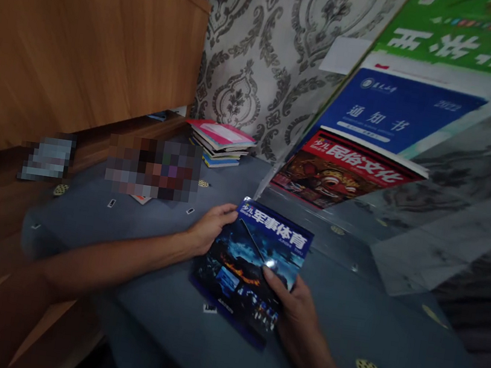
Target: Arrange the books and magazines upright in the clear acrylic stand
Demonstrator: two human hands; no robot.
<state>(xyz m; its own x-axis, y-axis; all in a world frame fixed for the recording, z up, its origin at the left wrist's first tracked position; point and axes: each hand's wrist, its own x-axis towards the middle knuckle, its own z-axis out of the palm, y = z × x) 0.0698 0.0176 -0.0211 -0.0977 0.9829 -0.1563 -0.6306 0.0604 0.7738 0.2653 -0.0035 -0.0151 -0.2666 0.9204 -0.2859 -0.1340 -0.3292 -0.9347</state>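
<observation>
Both hands hold a dark blue book [256, 265] over the table, its front cover facing up. The cover carries white lettering at the top and dark pictures below. My left hand [213, 228] is closed on its left edge near the top corner. On the lower right side, my right hand [296, 307] grips the book with the thumb on the cover; the other fingers are mostly hidden beneath. Just beyond the book hangs a clear pocket holder [382, 252]. A red book [343, 170] stands in one pocket, with a blue booklet [411, 110] and a green book [466, 41] above.
The table [157, 293] has a grey-blue cover with yellow patches. A stack of several books [221, 144] stands at the back against the patterned wall [247, 44]. A wooden cabinet [84, 33] overhangs the left side. Two spots at left are blurred out.
</observation>
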